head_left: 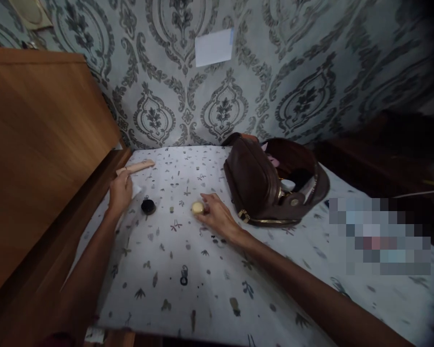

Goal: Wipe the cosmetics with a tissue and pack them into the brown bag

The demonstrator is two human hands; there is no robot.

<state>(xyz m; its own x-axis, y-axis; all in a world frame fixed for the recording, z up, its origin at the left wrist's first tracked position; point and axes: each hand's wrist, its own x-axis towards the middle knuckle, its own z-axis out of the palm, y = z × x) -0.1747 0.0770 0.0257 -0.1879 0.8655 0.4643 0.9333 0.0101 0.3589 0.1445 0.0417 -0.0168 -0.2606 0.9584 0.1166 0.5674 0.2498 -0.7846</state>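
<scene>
My right hand [219, 217] grips a small round pale-yellow container [197, 208] between thumb and fingers, at the table covering. Near the left edge of the table, my left hand [120, 193] has its fingers curled. A white piece [135, 189], perhaps cloth or paper, pokes out beside that hand; what the fingers hold is hidden. Just beyond them lies a peach-coloured tube [141, 166]. A round black case or lid [148, 206] rests between my two hands, nearer the left one.
A brown leather bag [251, 176] sits unzipped on the right, with a white-topped item [288, 185] inside. The patterned white cloth [188, 299] covers the table. A wooden cabinet [39, 159] borders the left; a papered wall [188, 111] stands behind. Something blurred [379, 236] lies far right.
</scene>
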